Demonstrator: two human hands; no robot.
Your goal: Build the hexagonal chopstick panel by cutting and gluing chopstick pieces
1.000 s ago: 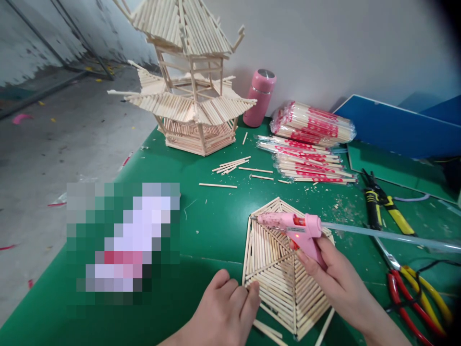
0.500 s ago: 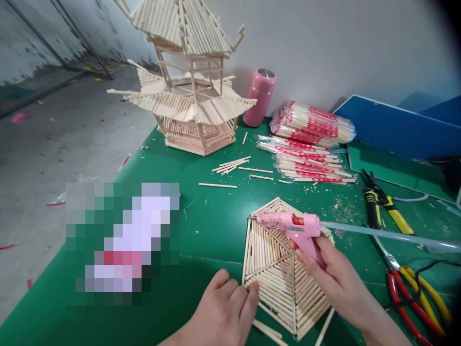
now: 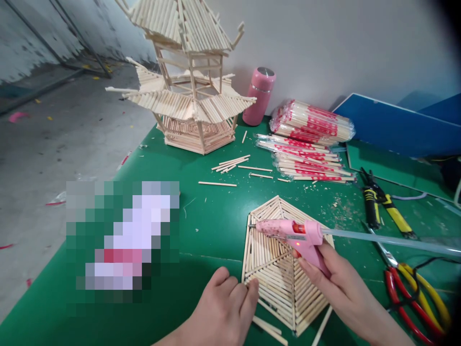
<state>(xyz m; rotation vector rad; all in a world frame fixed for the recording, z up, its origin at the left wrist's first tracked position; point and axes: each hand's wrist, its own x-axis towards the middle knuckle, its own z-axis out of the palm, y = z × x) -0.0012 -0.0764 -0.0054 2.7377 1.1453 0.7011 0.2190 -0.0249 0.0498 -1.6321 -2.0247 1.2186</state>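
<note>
Green-covered table [image 3: 201, 226] across the lower frame; grey concrete floor [image 3: 54, 139] at left; plain white wall [image 3: 342, 48] upper right.

Green table [image 3: 201, 226] holding a stick pagoda [image 3: 190, 96], pink flask [image 3: 260, 96], wrapped chopstick packs [image 3: 309, 144], loose sticks [image 3: 234, 168], hexagonal stick panel [image 3: 284, 269], pliers [image 3: 378, 202].

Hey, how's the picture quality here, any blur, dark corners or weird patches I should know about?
Head view: soft, even light with faint shadows; the right hand on the pink glue gun and the left hand on the hexagonal stick panel are sharp. A pixelated block masks part of the green table. The right corners darken, and edges bow slightly.
</note>
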